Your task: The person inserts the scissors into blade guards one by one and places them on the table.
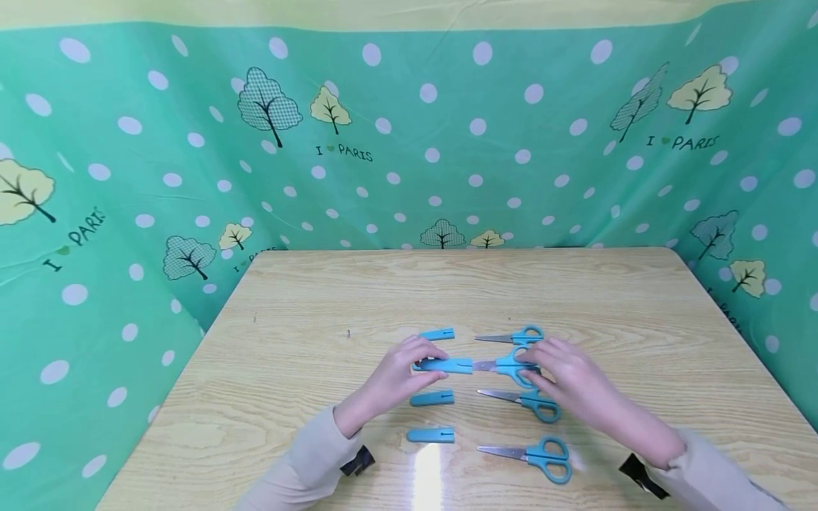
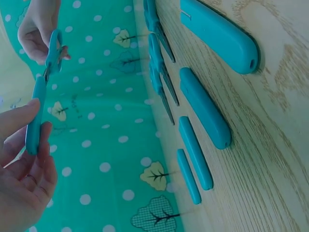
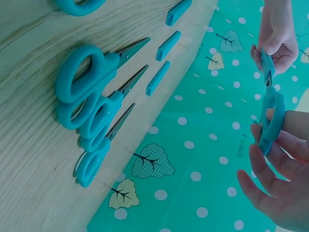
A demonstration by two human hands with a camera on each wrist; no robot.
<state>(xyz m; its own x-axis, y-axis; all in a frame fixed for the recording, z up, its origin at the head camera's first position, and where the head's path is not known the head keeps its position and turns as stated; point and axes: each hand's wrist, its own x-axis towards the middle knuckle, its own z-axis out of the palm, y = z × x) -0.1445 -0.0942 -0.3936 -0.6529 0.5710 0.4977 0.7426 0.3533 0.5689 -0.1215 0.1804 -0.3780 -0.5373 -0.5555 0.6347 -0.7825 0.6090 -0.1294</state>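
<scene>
In front of me, my left hand [image 1: 404,372] pinches a blue blade cover [image 1: 452,365] between thumb and fingers. My right hand [image 1: 567,375] grips the blue handles of a pair of scissors [image 1: 509,365]. The blade tip is inside the mouth of the cover, with some bare blade [image 1: 483,366] showing between cover and handles. Both wrist views show cover and scissors raised above the table, in one line. Below the left hand lie several more covers [image 2: 205,107], and below the right hand several more scissors [image 3: 87,87].
The loose covers [image 1: 431,435] form a column on the wooden table [image 1: 287,305], left of the column of scissors [image 1: 549,458], whose blades point left. A green dotted cloth [image 1: 396,142] hangs behind and beside the table. Bright glare falls near the front.
</scene>
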